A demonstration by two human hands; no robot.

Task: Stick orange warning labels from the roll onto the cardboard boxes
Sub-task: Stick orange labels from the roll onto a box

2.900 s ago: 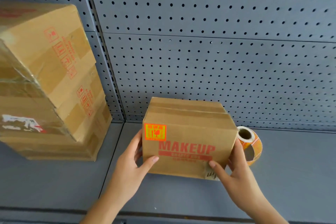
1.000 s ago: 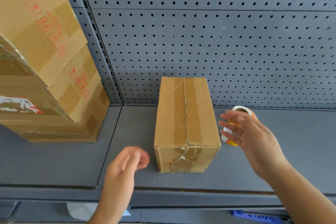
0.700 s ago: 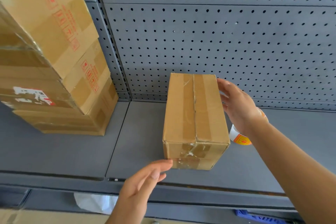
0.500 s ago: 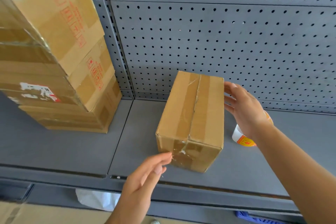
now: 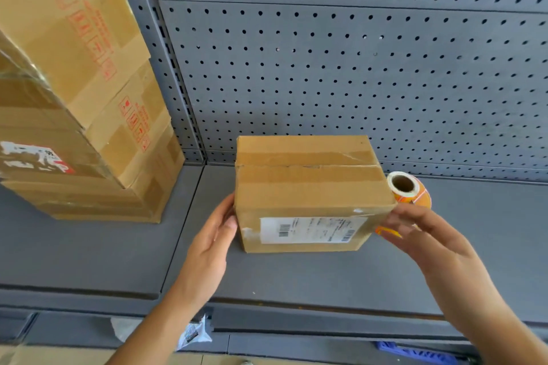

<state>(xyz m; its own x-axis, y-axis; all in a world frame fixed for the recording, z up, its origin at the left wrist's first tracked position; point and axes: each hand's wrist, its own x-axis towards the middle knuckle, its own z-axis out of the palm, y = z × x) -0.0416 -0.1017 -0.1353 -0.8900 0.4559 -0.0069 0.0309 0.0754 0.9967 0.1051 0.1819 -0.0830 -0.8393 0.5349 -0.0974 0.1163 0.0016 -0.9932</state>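
A small taped cardboard box (image 5: 308,187) stands on the grey shelf (image 5: 296,275), its long side toward me with a white shipping label (image 5: 311,230) on the front face. My left hand (image 5: 210,246) rests flat against the box's left end, fingers straight. My right hand (image 5: 427,237) is at the box's front right corner with fingers spread and relaxed, holding nothing. The roll of orange warning labels (image 5: 410,191) lies just behind the right hand, beside the box's right end; its lower part is hidden by my fingers.
A tilted stack of larger cardboard boxes (image 5: 74,98) with red printed symbols fills the left of the shelf. A grey pegboard wall (image 5: 355,68) closes the back. Crumpled white plastic (image 5: 192,333) and a blue item (image 5: 415,352) lie below the shelf edge.
The box has been turned from end-on to long side facing me, showing the shipping label. My left hand moved to its left end, my right hand came forward to the front right corner.
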